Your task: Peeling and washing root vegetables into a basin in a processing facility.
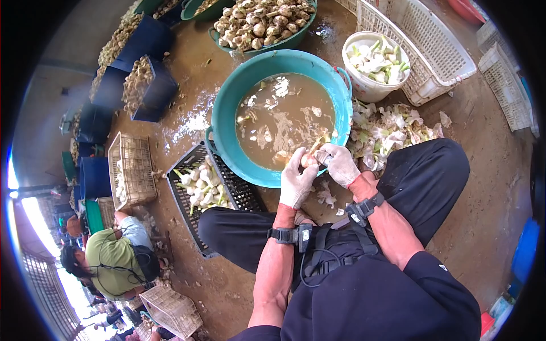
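Observation:
Both my hands wear whitish gloves and meet over the near rim of a large turquoise tub (222, 106) of muddy water with floating skins. My left hand (297, 177) grips a garlic bulb (308, 159), its stalk pointing up and away. My right hand (340, 164) is closed around a small tool (325, 158), apparently a knife, held against the bulb; most of it is hidden by the fingers. Left of my hands, peeled garlic bulbs (204, 185) lie in a black plastic crate (197, 230). A white bucket (370, 91) holds trimmed garlic pieces and stems at the upper right.
Garlic skins (392, 132) are heaped on the wet floor beside the tub. Beyond it stands a green tub (281, 46) of unpeeled garlic. White plastic crates (426, 81) stand at the upper right, blue bins (155, 96) at the upper left. Another person (115, 264) sits at the lower left.

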The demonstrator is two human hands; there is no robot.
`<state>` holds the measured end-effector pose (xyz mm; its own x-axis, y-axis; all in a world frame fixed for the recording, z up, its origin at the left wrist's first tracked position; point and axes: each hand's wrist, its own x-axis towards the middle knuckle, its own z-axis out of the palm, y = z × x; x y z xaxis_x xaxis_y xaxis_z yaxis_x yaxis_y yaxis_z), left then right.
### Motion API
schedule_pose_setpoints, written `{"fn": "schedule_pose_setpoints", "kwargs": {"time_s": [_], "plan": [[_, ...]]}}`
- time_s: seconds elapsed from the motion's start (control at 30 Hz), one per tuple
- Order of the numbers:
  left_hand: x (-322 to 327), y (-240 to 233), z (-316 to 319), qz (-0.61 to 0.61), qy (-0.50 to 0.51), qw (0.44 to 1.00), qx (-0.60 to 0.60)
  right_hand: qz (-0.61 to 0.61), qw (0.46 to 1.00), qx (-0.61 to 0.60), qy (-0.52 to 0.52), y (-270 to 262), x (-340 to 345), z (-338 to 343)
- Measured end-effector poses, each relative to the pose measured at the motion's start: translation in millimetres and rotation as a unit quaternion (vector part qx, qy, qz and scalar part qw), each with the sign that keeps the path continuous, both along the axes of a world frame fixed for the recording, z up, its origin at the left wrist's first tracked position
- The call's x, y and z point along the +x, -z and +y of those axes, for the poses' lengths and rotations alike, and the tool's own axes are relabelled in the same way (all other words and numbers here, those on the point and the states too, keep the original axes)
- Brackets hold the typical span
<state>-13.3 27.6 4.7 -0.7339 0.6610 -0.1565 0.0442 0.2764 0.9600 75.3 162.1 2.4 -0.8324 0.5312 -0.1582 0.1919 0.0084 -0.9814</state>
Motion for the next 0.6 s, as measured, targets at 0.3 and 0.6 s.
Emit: {"fn": "schedule_pose_setpoints", "kwargs": {"time_s": [0.3, 0.6], "plan": [[4.7, -3.0, 5.4, 0.065, 0.036, 0.997, -0.019, -0.082, 0.995, 0.054, 0.022, 14.1, -2.5, 4.0], [3.2, 6.5, 0.4, -0.012, 0.009, 1.000, 0.017, 0.003, 0.998, 0.054, -0.015, 10.6, 0.4, 3.8]]}}
